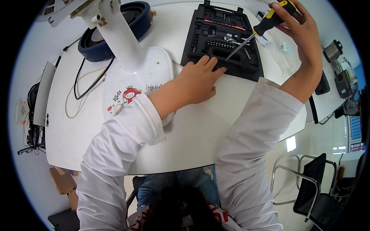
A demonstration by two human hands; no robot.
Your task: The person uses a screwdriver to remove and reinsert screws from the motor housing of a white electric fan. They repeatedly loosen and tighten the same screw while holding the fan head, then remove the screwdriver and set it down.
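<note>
My right hand (296, 34) holds a yellow and black screwdriver (271, 21) at the upper right, its shaft slanting down to the left over an open black bit case (223, 32), near the case's handle cut-out. The case holds rows of bits and small parts. My left hand (194, 82) is open, fingers spread at the case's near edge and above the table. Just left of it stands a white appliance base (131, 77) with a printed cartoon and an upright white column (119, 38), partly under my left forearm.
A dark blue ring-shaped part (88, 48) and cables (77, 94) lie at the left of the white table (192, 142). Plastic bags (281, 57) lie right of the case. A side table (327, 104) with appliances, and a chair (312, 173), stand at the right.
</note>
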